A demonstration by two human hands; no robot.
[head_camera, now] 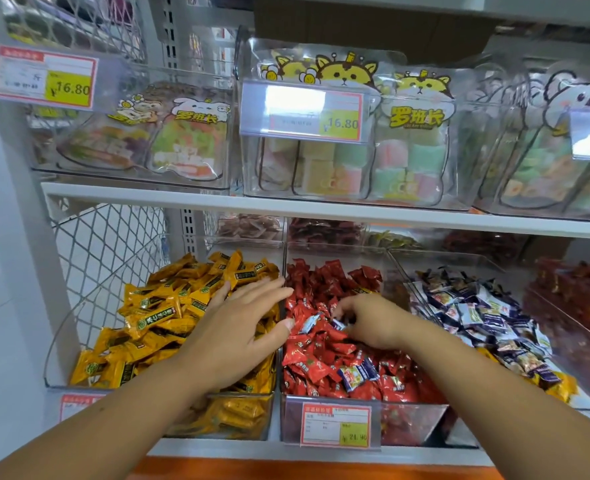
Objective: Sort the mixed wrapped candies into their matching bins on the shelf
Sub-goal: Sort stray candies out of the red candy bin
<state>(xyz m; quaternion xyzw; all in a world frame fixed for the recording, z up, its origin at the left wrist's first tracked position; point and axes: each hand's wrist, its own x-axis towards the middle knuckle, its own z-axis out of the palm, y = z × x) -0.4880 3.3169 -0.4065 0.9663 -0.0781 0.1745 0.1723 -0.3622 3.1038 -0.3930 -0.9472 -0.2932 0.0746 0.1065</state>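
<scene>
Lower shelf, left bin (217, 420): yellow candies (155, 317). My left hand (241, 327) lies flat over them, fingers straight, holding nothing. Middle bin (407, 420): red candies (321, 362) with stray blue-white candies (357, 374) mixed in. My right hand (373, 323) has its fingers curled at one such wrapper; I cannot tell whether it grips. Right: blue-white pile (477, 313).
</scene>
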